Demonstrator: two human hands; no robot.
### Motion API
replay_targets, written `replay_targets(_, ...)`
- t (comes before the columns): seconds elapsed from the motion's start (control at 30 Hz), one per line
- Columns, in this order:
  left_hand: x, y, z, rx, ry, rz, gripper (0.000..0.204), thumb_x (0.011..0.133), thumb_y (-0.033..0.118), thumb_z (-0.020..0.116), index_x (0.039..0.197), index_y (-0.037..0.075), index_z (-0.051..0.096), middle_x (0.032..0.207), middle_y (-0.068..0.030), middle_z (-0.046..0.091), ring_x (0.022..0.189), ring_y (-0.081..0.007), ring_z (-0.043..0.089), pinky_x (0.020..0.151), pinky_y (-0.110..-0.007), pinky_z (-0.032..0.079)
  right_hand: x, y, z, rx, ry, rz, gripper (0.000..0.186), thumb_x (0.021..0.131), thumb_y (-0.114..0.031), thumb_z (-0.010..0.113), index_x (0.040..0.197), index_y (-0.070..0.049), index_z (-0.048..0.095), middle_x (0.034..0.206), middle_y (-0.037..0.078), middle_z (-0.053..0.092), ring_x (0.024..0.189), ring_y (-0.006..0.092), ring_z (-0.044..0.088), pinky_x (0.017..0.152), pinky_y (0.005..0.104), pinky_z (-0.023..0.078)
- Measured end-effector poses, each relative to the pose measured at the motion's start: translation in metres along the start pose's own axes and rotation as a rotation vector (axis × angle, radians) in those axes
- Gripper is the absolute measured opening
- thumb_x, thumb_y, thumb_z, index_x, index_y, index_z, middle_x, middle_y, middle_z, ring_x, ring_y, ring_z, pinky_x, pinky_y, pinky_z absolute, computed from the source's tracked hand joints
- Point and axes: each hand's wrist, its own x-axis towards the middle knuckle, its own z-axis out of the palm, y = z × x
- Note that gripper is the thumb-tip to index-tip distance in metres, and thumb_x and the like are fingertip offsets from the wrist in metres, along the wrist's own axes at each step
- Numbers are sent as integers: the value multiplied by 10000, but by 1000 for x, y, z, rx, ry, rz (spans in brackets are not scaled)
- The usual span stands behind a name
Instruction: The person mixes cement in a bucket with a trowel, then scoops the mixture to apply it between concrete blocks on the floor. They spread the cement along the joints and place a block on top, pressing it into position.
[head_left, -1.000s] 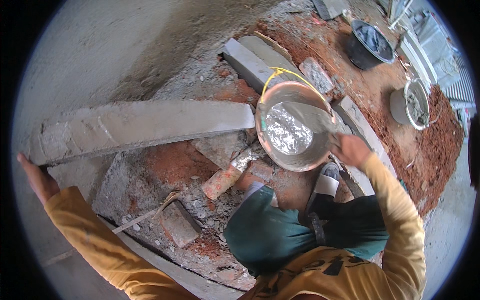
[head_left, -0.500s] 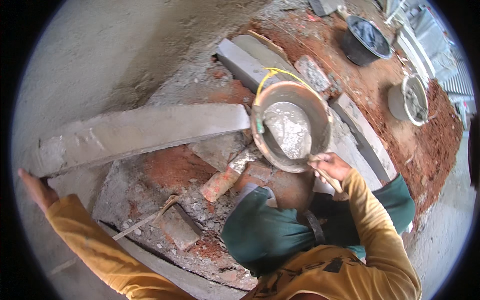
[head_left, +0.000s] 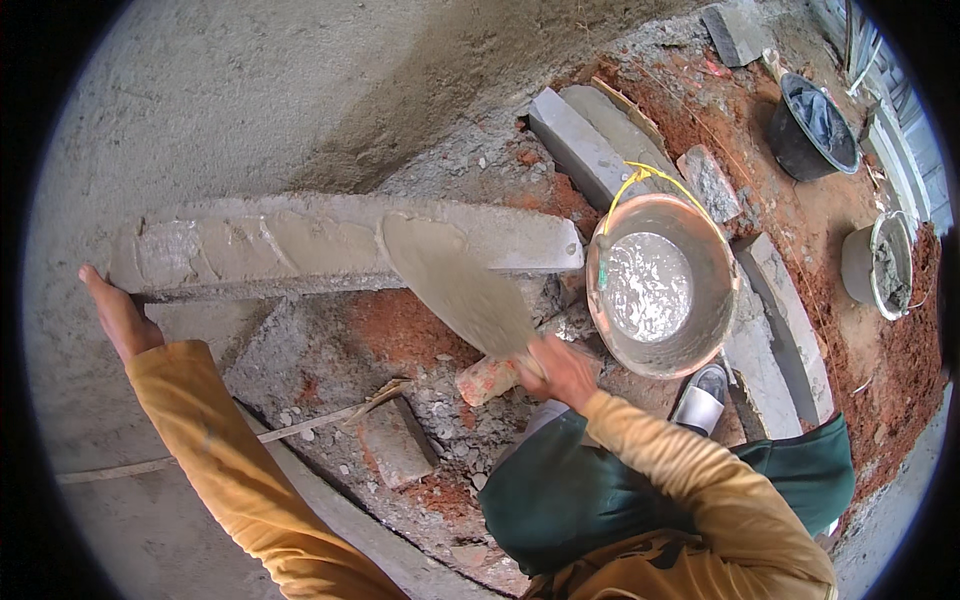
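Note:
A long grey block [head_left: 510, 236] stretches across the view, with wet mortar [head_left: 235, 246] spread along its left and middle parts. My left hand [head_left: 122, 318] grips the block's left end, its fingers against the end face and partly hidden. In my right hand [head_left: 562, 374] is the handle of a trowel [head_left: 455, 285], its wide blade coated grey and slightly smeared by motion. The blade's far end lies against the mortar near the block's middle. Just right of the block stands a bucket [head_left: 713, 285] of watery grey mortar, with a yellow handle.
Broken brick pieces [head_left: 487, 381] and rubble lie below the block. More grey blocks [head_left: 785, 330] flank the bucket. Farther right are a black tub [head_left: 808, 128] and a pale bucket [head_left: 880, 265] on red soil. A rough wall [head_left: 250, 110] rises along the back left.
My right hand has swung the trowel left, from the bucket's rim onto the block. Mortar now covers more of the block's middle. My left hand stays at the block's end; the view has shifted.

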Motion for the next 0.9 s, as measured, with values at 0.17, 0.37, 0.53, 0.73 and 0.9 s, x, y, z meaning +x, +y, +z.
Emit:
replay_targets(0.17,-10,1,1,4,-39,10,781,945,548,416,1395,-83,322,1416,-176,405,1286,-272,411,1088,-359,291,-19,18,8,247,161,-65,403,859,-241,610,1206,-75,490,1005,186,519,899,407,561,735,472,464)
replay_targets(0.37,2,-2,-3,37,-22,14,752,942,549,427,1395,-46,346,1394,-165,438,1262,-266,441,1067,-367,317,-19,30,37,118,138,151,376,858,-212,616,1163,-42,477,1015,232,502,950,433,536,771,484,457)
replay_targets(0.53,9,-5,-10,42,-54,15,714,943,547,421,1376,-20,389,1354,-150,485,1210,-265,489,1014,-375,372,-47,37,35,202,145,219,402,867,-209,613,1201,-61,446,1054,244,502,984,455,518,818,488,443)
replay_targets(0.73,19,-4,-8,88,11,41,690,943,541,427,1355,-12,423,1322,-141,516,1174,-261,515,989,-377,394,-26,34,67,198,16,449,511,868,-262,594,1294,-80,378,1087,255,489,968,480,525,801,515,453)
replay_targets(0.9,16,-5,-5,75,-6,-25,714,947,538,416,1379,-29,383,1363,-163,474,1220,-274,479,1020,-375,369,-119,52,-9,146,-57,316,505,840,-216,604,1280,-75,401,1050,228,552,923,428,591,770,472,490)
